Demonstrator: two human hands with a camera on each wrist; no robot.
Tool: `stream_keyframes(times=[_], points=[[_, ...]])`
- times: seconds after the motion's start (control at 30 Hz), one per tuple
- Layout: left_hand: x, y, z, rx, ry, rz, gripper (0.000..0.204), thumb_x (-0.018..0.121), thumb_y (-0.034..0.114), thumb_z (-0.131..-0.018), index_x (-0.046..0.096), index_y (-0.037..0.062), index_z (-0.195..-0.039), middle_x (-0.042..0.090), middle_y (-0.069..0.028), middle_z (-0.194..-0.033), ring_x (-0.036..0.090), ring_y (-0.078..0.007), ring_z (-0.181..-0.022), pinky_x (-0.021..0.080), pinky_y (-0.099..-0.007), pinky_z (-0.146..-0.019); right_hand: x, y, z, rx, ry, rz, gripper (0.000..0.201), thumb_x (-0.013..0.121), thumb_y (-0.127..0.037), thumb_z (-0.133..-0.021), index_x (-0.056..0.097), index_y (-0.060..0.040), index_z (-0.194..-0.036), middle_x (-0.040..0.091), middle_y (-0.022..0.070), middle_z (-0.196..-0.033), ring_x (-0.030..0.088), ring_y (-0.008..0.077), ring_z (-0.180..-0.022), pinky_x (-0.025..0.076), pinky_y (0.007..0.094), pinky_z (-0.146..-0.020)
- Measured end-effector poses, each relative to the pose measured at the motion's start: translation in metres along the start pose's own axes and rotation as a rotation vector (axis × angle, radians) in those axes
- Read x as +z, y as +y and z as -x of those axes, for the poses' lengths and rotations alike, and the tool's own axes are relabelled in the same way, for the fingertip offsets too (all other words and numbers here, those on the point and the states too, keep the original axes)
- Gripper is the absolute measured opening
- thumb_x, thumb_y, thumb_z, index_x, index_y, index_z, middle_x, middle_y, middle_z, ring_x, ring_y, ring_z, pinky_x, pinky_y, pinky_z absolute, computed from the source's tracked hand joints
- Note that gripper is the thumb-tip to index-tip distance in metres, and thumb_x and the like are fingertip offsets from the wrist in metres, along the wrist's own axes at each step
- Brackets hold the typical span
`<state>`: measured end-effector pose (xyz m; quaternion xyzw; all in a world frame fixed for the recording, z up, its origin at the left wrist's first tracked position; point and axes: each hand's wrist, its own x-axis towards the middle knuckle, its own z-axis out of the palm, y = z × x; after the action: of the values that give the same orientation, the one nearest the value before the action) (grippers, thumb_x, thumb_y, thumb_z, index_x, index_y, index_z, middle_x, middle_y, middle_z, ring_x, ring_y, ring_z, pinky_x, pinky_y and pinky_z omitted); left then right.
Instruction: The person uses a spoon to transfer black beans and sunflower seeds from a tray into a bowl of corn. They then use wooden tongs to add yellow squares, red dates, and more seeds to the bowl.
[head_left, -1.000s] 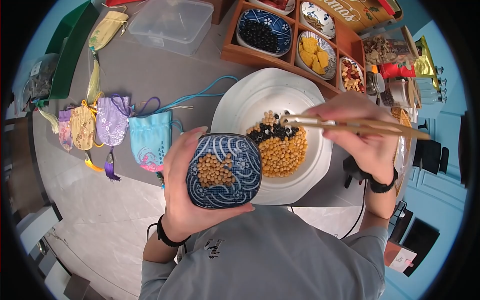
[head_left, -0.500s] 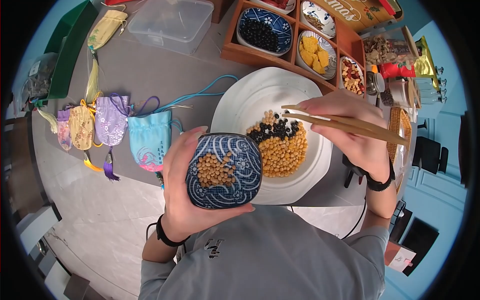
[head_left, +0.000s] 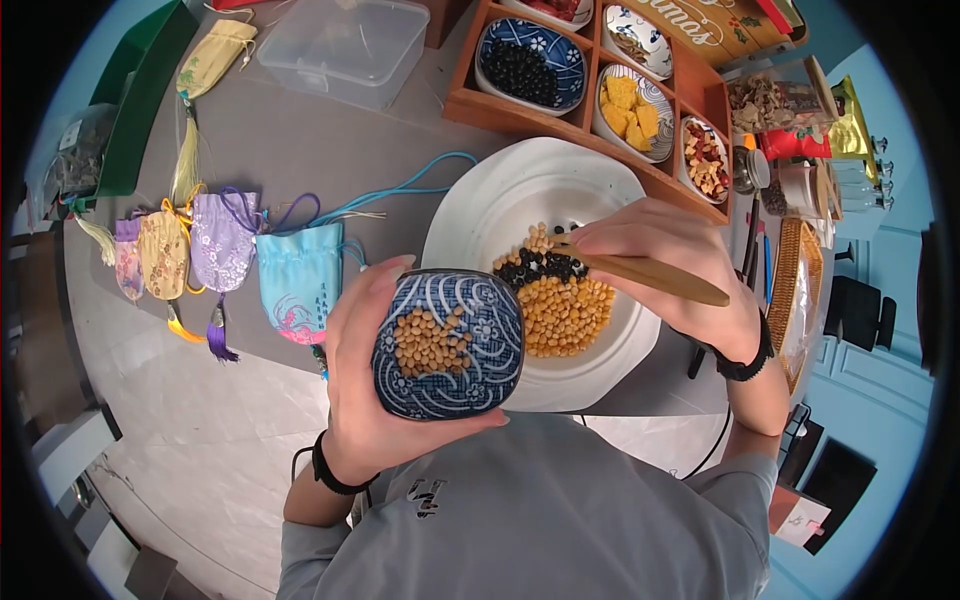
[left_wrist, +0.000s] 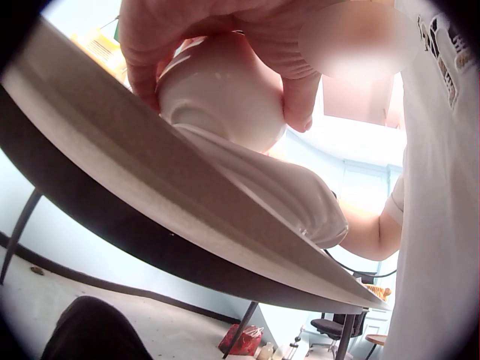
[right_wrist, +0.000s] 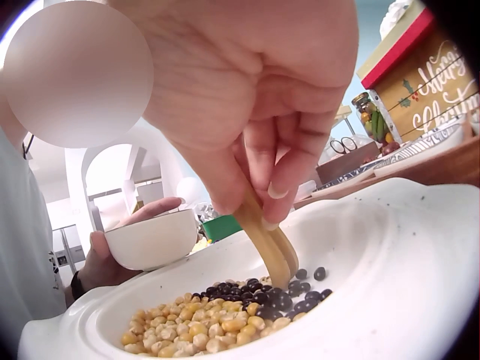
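Observation:
My left hand (head_left: 350, 390) grips a small blue patterned bowl (head_left: 495, 350) by its sides, just left of a large white dish (head_left: 465, 215). Soybeans (head_left: 430, 340) lie in the bowl, and its plain white underside (left_wrist: 225, 94) faces the left wrist camera. Between thumb and fingers, my right hand (head_left: 675, 265) pinches wooden tongs (head_left: 665, 279) over the dish. In the right wrist view the tongs' tips (right_wrist: 279, 277) are close together among black beans (right_wrist: 277, 300). Corn kernels (head_left: 570, 320) fill the near part of the dish, with a few soybeans (head_left: 538, 236) beyond the black beans.
A wooden compartment box (head_left: 510, 122) at the back holds bowls of black beans (head_left: 520, 70), yellow chunks (head_left: 628, 110) and mixed dried bits (head_left: 705, 160). Several drawstring pouches (head_left: 300, 280) lie at left. Behind them stands a clear plastic box (head_left: 345, 45); a wicker basket (head_left: 785, 300) is at right.
My right hand has moved left and lower over the dish, taking the tongs' tips to the black beans. The tongs' arms have come closer together. My left hand and the bowl have stayed put.

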<state>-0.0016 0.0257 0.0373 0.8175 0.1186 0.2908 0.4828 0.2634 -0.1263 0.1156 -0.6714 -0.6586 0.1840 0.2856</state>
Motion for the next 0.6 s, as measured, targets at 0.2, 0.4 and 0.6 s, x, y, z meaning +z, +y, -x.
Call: stream_keyframes(times=[0.2,0.4,0.6], points=[[0.000,0.000,0.000,0.007,-0.001,-0.018,0.138,0.105,0.042,-0.045,0.029,0.0048,-0.155,0.044,-0.0253,-0.147,0.051,-0.0358,-0.133,0.043,-0.0478,-0.110,-0.014,-0.013,-0.002,0.037,0.069,0.033,0.020,0.078,-0.008,-0.085,0.072,-0.0003,-0.102,0.075,0.0128,-0.096,0.072,0.0307,-0.085,0.056,0.0389,-0.075],[0.000,0.001,-0.001,0.017,-0.001,-0.006,0.138,0.105,0.042,-0.046,0.028,0.0051,-0.155,0.044,-0.0254,-0.147,0.050,-0.0362,-0.133,0.043,-0.0487,-0.110,-0.006,-0.036,-0.004,-0.151,0.194,-0.321,0.027,0.081,-0.010,-0.082,0.070,-0.0005,-0.104,0.076,0.0219,-0.099,0.075,0.0293,-0.083,0.059,0.0364,-0.071],[0.000,-0.001,-0.001,0.020,0.000,0.009,0.137,0.105,0.041,-0.047,0.028,0.0057,-0.155,0.043,-0.0255,-0.147,0.050,-0.0360,-0.133,0.043,-0.0485,-0.111,-0.008,-0.041,-0.007,-0.028,0.144,-0.293,0.028,0.084,-0.008,-0.079,0.072,0.0036,-0.102,0.076,0.0214,-0.100,0.075,0.0325,-0.088,0.059,0.0398,-0.078]])
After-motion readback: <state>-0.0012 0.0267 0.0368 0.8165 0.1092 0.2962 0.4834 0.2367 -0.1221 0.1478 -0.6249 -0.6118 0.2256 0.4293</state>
